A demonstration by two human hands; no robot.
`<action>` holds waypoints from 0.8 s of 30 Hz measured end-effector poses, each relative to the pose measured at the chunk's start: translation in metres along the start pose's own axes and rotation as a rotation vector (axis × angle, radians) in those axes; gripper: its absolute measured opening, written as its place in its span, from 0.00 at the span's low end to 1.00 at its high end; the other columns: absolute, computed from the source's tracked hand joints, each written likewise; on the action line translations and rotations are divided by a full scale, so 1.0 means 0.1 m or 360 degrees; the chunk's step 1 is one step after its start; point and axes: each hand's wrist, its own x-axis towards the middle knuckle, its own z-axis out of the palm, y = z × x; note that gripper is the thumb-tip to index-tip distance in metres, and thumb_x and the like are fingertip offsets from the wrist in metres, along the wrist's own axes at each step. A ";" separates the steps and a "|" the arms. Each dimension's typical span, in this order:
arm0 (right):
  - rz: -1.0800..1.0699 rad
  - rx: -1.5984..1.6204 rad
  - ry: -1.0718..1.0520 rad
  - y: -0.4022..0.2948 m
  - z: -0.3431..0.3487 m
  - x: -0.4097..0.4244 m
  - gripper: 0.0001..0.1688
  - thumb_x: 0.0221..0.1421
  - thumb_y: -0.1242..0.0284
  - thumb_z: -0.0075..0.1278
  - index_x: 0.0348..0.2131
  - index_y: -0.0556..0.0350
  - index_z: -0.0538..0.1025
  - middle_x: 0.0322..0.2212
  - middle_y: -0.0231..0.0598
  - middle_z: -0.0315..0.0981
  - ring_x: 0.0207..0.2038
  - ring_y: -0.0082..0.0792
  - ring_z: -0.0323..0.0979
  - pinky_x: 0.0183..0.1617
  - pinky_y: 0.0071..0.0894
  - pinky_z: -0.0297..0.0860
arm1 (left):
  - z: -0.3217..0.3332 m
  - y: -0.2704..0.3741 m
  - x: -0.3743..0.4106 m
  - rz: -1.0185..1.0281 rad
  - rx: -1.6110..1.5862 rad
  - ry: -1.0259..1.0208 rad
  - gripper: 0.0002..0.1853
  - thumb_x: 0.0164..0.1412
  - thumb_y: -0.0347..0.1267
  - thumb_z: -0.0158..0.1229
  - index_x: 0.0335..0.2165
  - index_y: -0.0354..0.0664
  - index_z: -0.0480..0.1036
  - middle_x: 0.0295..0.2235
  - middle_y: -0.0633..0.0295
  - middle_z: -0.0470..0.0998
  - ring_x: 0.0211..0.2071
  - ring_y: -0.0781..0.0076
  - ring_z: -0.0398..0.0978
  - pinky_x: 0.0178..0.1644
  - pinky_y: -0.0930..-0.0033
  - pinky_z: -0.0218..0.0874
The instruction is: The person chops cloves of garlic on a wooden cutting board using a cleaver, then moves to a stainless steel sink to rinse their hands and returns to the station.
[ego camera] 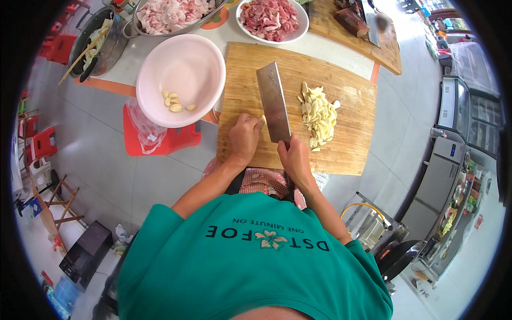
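Observation:
My right hand (295, 159) is closed around the handle of a cleaver (273, 103), whose broad steel blade stands over the wooden cutting board (344, 160). Just left of the blade, my left hand (245, 137) holds a pale garlic clove (263, 119) at its fingertips against the board. A heap of sliced garlic (319, 114) lies on the board to the right of the cleaver. Several peeled garlic cloves (175, 107) rest in the bottom of a pale pink plastic bowl (182, 60) at the board's left.
Beyond the board are a white plate of sliced raw meat (273, 20), a metal colander of fatty meat (172, 14), and a second board (348, 38) bearing dark meat and another cleaver (372, 24). A steel pot (114, 48) stands far left, a red stool (160, 140) below the bowl.

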 end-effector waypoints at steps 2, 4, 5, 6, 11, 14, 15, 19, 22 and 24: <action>-0.0008 0.0000 0.0001 0.04 0.01 0.00 0.10 0.47 0.75 0.45 0.23 0.69 0.66 0.16 0.61 0.66 0.21 0.59 0.66 0.25 0.49 0.62 | 0.01 0.00 0.00 0.0001 0.0011 0.0005 0.03 0.45 0.27 0.58 0.21 0.39 0.73 0.25 0.58 0.70 0.24 0.55 0.70 0.27 0.61 0.62; -0.0018 0.0013 -0.0001 0.03 0.03 -0.01 0.10 0.47 0.75 0.45 0.22 0.68 0.66 0.16 0.62 0.66 0.21 0.59 0.66 0.25 0.50 0.62 | 0.00 0.00 -0.01 0.0004 0.0051 -0.0006 0.02 0.45 0.27 0.58 0.21 0.40 0.73 0.25 0.58 0.70 0.24 0.55 0.70 0.27 0.61 0.62; -0.0028 0.0022 -0.0003 0.01 0.05 -0.01 0.11 0.47 0.75 0.45 0.22 0.68 0.66 0.16 0.62 0.66 0.21 0.59 0.66 0.25 0.50 0.62 | -0.01 -0.01 -0.01 -0.0014 0.0065 -0.0025 0.02 0.45 0.26 0.57 0.22 0.39 0.73 0.25 0.58 0.71 0.25 0.55 0.71 0.28 0.62 0.62; -0.0037 0.0031 0.0002 -0.01 0.06 0.01 0.11 0.47 0.75 0.45 0.22 0.68 0.66 0.16 0.62 0.66 0.21 0.59 0.66 0.25 0.50 0.61 | -0.01 0.00 -0.01 -0.0027 0.0076 -0.0045 0.02 0.46 0.26 0.57 0.23 0.38 0.73 0.25 0.57 0.71 0.26 0.55 0.71 0.29 0.62 0.62; -0.0092 -0.0113 0.0101 -0.03 0.17 0.23 0.10 0.47 0.74 0.45 0.22 0.67 0.65 0.17 0.62 0.66 0.22 0.60 0.66 0.25 0.51 0.61 | -0.02 0.03 0.00 -0.0036 0.0048 -0.0056 0.03 0.45 0.25 0.56 0.24 0.37 0.74 0.26 0.55 0.71 0.27 0.55 0.71 0.30 0.63 0.62; -0.0095 0.0020 0.0111 -0.05 0.06 0.24 0.10 0.48 0.75 0.45 0.23 0.67 0.65 0.17 0.61 0.67 0.22 0.59 0.67 0.25 0.50 0.62 | -0.03 0.03 0.02 -0.0037 0.0009 -0.0039 0.03 0.45 0.24 0.56 0.25 0.36 0.73 0.26 0.54 0.71 0.27 0.54 0.71 0.30 0.62 0.62; -0.0073 0.0068 0.0090 -0.05 0.03 0.19 0.10 0.48 0.75 0.44 0.23 0.67 0.66 0.17 0.61 0.67 0.22 0.59 0.67 0.25 0.50 0.62 | -0.03 0.04 0.01 -0.0026 0.0006 -0.0029 0.03 0.46 0.25 0.56 0.25 0.36 0.73 0.26 0.54 0.71 0.27 0.54 0.71 0.30 0.62 0.62; -0.0094 -0.0011 0.0012 -0.04 0.00 0.04 0.10 0.48 0.75 0.44 0.24 0.68 0.66 0.17 0.60 0.67 0.22 0.59 0.67 0.25 0.49 0.62 | 0.01 0.00 -0.01 -0.0004 0.0022 0.0032 0.02 0.44 0.27 0.58 0.21 0.40 0.73 0.25 0.59 0.71 0.24 0.56 0.71 0.27 0.62 0.63; -0.0023 0.0033 -0.0032 -0.03 0.01 0.01 0.10 0.48 0.75 0.44 0.24 0.68 0.66 0.18 0.60 0.67 0.23 0.59 0.67 0.26 0.49 0.62 | 0.01 -0.02 -0.02 0.0009 0.0029 0.0022 0.03 0.44 0.28 0.58 0.22 0.40 0.73 0.25 0.59 0.70 0.24 0.57 0.71 0.27 0.62 0.63; 0.0021 0.0090 -0.0070 -0.01 0.01 0.03 0.10 0.48 0.74 0.45 0.24 0.68 0.66 0.17 0.61 0.67 0.23 0.59 0.67 0.26 0.50 0.62 | 0.01 -0.03 -0.02 0.0026 0.0049 0.0019 0.02 0.44 0.28 0.58 0.21 0.40 0.73 0.24 0.59 0.70 0.24 0.57 0.71 0.27 0.62 0.62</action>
